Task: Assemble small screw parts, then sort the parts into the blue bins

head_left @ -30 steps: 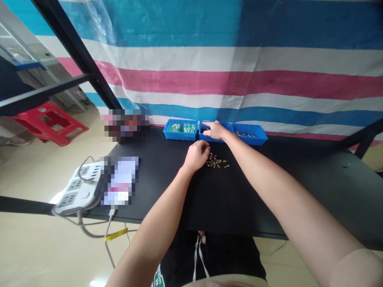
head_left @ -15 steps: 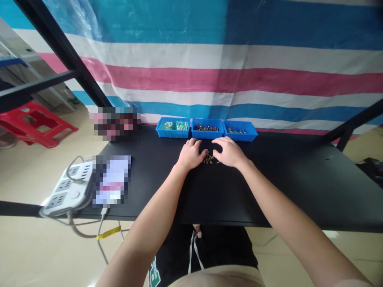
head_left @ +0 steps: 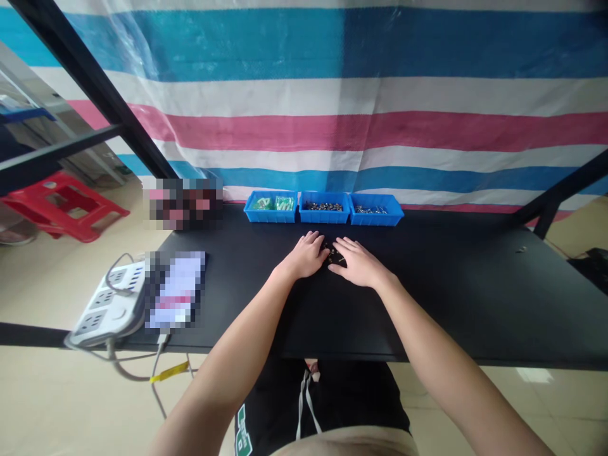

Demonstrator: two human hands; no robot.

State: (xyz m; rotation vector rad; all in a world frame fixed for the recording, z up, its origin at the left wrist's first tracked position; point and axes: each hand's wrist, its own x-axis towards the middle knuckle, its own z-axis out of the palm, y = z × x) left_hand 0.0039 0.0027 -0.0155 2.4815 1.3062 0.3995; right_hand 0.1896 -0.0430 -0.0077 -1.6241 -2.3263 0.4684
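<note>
A small pile of brass-coloured screws [head_left: 336, 257] lies on the black table [head_left: 456, 285], partly covered by my hands. My left hand [head_left: 308, 254] rests at the pile's left side, fingers stretched forward and thumb toward the screws. From the right, my right hand [head_left: 357, 261] lies low over the pile with its fingers spread. Just beyond my hands stand three blue bins in a row. The left bin [head_left: 270, 216] holds green-and-white packets, the middle bin [head_left: 324, 216] dark brassy small parts, and the right bin [head_left: 377, 219] silvery slender pieces.
A white power strip [head_left: 111, 304] with cables sits at the table's left end, beside a blurred flat item [head_left: 177, 288]. Small metal bits [head_left: 521, 249] lie far right. Black frame posts rise at both sides, before a striped sheet [head_left: 285, 133]. A red stool [head_left: 66, 206] stands left.
My right hand has lowered and flattened over the screws, its fingers less curled. My left hand has flattened too, and less of the pile shows. The camera view has shifted slightly.
</note>
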